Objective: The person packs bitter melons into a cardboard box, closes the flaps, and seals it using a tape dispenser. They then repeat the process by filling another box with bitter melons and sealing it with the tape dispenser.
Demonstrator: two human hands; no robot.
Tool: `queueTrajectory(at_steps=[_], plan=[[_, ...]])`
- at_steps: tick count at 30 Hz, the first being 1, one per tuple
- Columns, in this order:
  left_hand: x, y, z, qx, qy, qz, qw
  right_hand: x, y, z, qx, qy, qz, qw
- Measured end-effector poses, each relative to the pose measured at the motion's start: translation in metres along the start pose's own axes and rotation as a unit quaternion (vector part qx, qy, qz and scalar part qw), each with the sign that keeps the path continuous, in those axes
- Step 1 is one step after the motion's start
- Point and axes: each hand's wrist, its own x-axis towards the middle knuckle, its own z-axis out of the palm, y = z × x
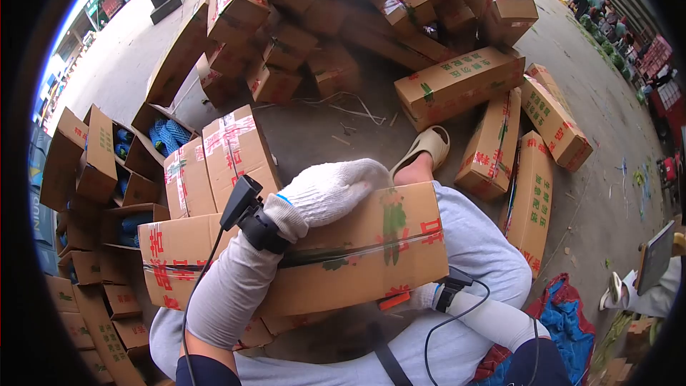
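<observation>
A long cardboard box (357,271) with red and green print lies across my lap, dark tape running along its seam. My left hand (332,189), in a white knitted glove, is closed over the box's upper far edge, its fingertips partly hidden. Low by the box's near right side is my right hand (426,296), also gloved. It is closed by a flat orange object (394,302), whose kind I cannot make out; the box hides most of its fingers. Both wrists carry black straps with cables.
Printed cartons (461,82) lie piled ahead and to the right. At left, open cartons hold items in blue netting (168,136). Two taped boxes (236,146) stand just beyond the lap box. A blue and red cloth (561,332) lies at lower right, near another person's feet (616,289).
</observation>
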Motion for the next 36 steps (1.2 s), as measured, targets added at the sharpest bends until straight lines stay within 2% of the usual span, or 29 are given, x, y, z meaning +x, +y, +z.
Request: queueTrajectory(at_steps=[2,5,7,9,10,13,14,15,16,17,18,19,20,21,22,23,25,26,28,29,31,33,34,35,36], plan=[[-0.001,0.007,0.002,0.013,-0.017,-0.009,1.0,0.031,-0.012,-0.019,-0.089,0.025,0.026,0.995],[0.017,-0.018,0.0,-0.011,-0.044,-0.037,0.998,0.081,-0.024,-0.061,-0.123,0.086,0.015,0.989],[0.023,-0.025,0.004,-0.084,0.007,-0.111,0.99,0.112,-0.049,-0.1,-0.112,0.125,-0.021,0.986],[0.024,-0.021,0.006,-0.156,0.098,-0.169,0.968,0.147,-0.091,-0.148,-0.075,0.143,-0.081,0.984],[0.025,-0.021,0.005,-0.181,0.095,-0.188,0.96,0.163,-0.121,-0.171,-0.034,0.138,-0.122,0.982],[0.032,-0.015,0.007,-0.171,0.208,-0.271,0.924,0.18,-0.229,-0.229,0.094,0.058,-0.267,0.957],[0.033,-0.012,-0.002,-0.276,0.201,-0.288,0.895,0.172,-0.264,-0.242,0.085,0.029,-0.311,0.946],[0.035,-0.017,-0.004,-0.308,0.172,-0.247,0.903,0.158,-0.295,-0.248,0.029,0.006,-0.35,0.936],[0.036,-0.024,-0.003,-0.34,0.145,-0.205,0.906,0.137,-0.32,-0.246,-0.097,0.005,-0.385,0.918],[0.035,-0.019,-0.001,-0.4,0.157,-0.156,0.889,0.115,-0.337,-0.239,-0.342,0.061,-0.425,0.836],[0.034,-0.015,0.002,-0.46,0.164,-0.107,0.866,0.101,-0.332,-0.228,-0.323,0.054,-0.41,0.851],[0.039,-0.033,0.014,-0.386,0.144,-0.079,0.908,0.086,-0.327,-0.218,-0.304,0.048,-0.395,0.866],[0.049,-0.068,0.034,-0.306,0.123,-0.05,0.943,0.071,-0.305,-0.2,-0.011,-0.018,-0.316,0.949],[0.043,-0.064,0.029,-0.183,0.102,0.013,0.978,0.064,-0.286,-0.187,0.148,-0.036,-0.253,0.955],[0.036,-0.06,0.024,-0.059,0.097,0.08,0.99,0.057,-0.268,-0.175,0.311,-0.035,-0.193,0.93],[0.03,-0.044,0.009,-0.083,0.042,0.046,0.995,0.045,-0.26,-0.164,0.168,0.009,-0.24,0.956],[0.025,-0.019,-0.009,-0.119,-0.077,-0.013,0.99,0.017,-0.247,-0.14,-0.073,0.107,-0.298,0.946],[0.027,-0.017,-0.006,-0.14,-0.063,-0.04,0.987,-0.001,-0.237,-0.118,0.002,0.125,-0.278,0.953],[0.02,-0.007,-0.004,-0.066,-0.07,-0.004,0.995,-0.03,-0.211,-0.083,0.116,0.224,-0.264,0.931],[0.016,-0.003,0.002,-0.004,-0.052,0.027,0.998,-0.038,-0.194,-0.076,0.05,0.329,-0.265,0.905],[-0.017,0.03,-0.005,0.149,-0.019,-0.019,0.988,-0.039,-0.144,-0.078,-0.07,0.51,-0.265,0.815],[-0.073,0.013,-0.025,0.293,0.078,0.023,0.953,-0.016,-0.033,-0.081,-0.336,0.511,-0.131,0.781],[-0.111,-0.008,-0.041,0.357,0.135,-0.061,0.922,-0.015,-0.035,-0.067,-0.182,0.478,-0.134,0.849],[-0.113,0.006,-0.045,0.349,0.121,-0.054,0.928,-0.015,-0.04,-0.052,-0.02,0.453,-0.129,0.882],[-0.207,-0.065,-0.072,0.383,0.314,-0.224,0.839,0.01,-0.056,-0.068,0.064,0.426,-0.125,0.894]])
